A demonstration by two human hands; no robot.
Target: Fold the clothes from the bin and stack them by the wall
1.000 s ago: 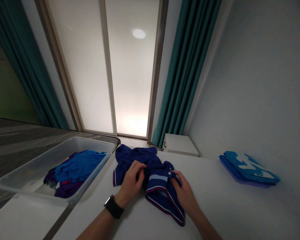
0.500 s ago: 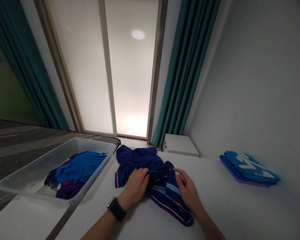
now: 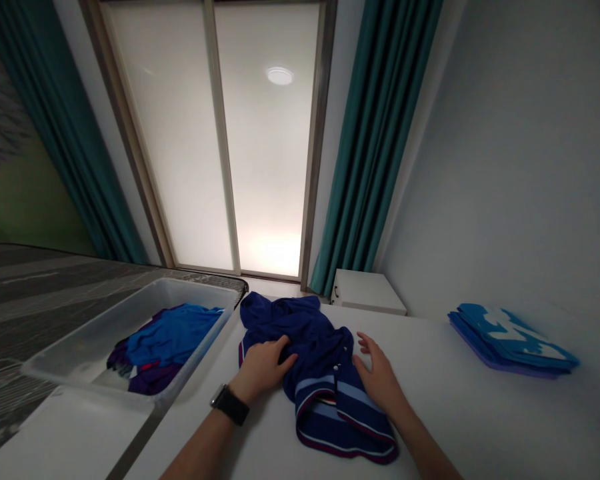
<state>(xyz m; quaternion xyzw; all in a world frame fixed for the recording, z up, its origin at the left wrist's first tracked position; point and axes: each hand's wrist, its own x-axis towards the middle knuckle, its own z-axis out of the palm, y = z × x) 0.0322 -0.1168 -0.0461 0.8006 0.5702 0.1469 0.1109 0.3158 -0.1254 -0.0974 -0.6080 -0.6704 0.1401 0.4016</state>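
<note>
A dark blue garment (image 3: 305,333) with light blue, white and red striped edging lies crumpled on the white table (image 3: 450,420), its striped hem toward me. My left hand (image 3: 263,368), with a black watch on the wrist, rests on the garment's left side, thumb apart from the fingers. Along the right edge of the garment is my right hand (image 3: 379,377), its fingers spread and slightly curled, with nothing gripped in them.
A translucent bin (image 3: 95,331) at the left holds blue and purple clothes (image 3: 173,337). Folded blue and white cloths (image 3: 513,340) are stacked at the right. Beyond the table stands a small white cabinet (image 3: 367,291), near teal curtains (image 3: 375,153).
The garment's striped hem has opened out toward me and its button front shows. My left hand has shifted a little left with its thumb spread; my right hand's fingers have come off the cloth.
</note>
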